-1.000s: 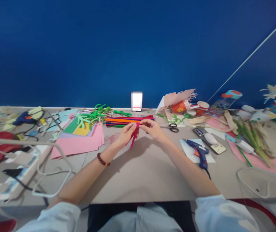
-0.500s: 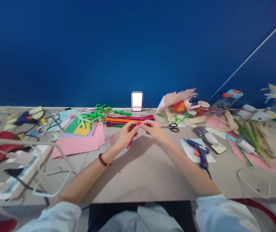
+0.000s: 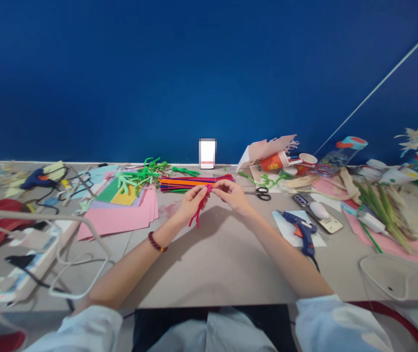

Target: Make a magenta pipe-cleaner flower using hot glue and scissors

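- Magenta pipe cleaners (image 3: 201,204): fuzzy, thin, loose ends splayed downward; held above counter (image 3: 212,269), mid-way between near and far edges.
- Left hand (image 3: 191,203): fingers pinching the strands, thumb uppermost.
- Right hand (image 3: 231,195): fingers closed on their top, forearm angled inward.
- Straight multicoloured pipe-cleaner bundle (image 3: 179,183): toward far edge.

Counted two loose ends of magenta stems (image 3: 197,215), one beaded bracelet (image 3: 157,242), one pair of scissors (image 3: 263,193), two glue guns (image 3: 305,229), one power strip (image 3: 39,265), two paper cups (image 3: 274,162), one upright lit screen (image 3: 208,151). Could not number the bundled stems (image 3: 179,183).
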A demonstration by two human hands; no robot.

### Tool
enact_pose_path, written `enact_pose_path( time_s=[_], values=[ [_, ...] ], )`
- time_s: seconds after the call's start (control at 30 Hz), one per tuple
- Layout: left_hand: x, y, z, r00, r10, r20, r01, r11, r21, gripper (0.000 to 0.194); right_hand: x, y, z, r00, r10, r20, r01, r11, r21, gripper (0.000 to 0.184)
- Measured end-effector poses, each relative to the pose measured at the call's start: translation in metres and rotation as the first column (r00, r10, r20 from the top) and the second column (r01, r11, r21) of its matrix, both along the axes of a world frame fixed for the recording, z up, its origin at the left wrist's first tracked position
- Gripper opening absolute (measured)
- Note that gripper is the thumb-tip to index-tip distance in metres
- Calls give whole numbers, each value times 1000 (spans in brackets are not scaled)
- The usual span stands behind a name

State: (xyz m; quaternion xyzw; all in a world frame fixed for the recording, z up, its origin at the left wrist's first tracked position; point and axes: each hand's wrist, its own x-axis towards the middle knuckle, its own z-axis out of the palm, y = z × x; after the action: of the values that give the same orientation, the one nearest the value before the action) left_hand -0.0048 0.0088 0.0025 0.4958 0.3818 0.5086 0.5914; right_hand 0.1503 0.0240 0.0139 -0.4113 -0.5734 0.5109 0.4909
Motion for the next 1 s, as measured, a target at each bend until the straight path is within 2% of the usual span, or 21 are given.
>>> enact_pose_path(
  time_s=[0.1,0.23,0.47,0.67,0.83,1.0],
  values=[
    [-1,2,-3,999,-35,3,35,999,13,30,-1,1,-2,999,14,-33,-16,999,-39,27],
    [-3,4,-6,997,-6,-71,10,998,68,32,0,0,0,1000,-7,13,7,1000,-6,25],
    [-1,1,-4,996,4,-92,0,999,47,34,-1,-3,2,1000,3,-3,-3,1000,-30,23],
    [1,-1,1,994,79,-73,-78,997,27,38,-3,-2,-1,999,-38,4,38,999,17,23],
    [1,0,1,991,95,-99,-86,992,91,33,-4,-2,-3,999,-45,30,44,998,36,23],
    [1,-2,1,994,78,-82,-74,996,57,33,-2,-3,-2,998,-31,59,26,996,84,22]
  ],
)
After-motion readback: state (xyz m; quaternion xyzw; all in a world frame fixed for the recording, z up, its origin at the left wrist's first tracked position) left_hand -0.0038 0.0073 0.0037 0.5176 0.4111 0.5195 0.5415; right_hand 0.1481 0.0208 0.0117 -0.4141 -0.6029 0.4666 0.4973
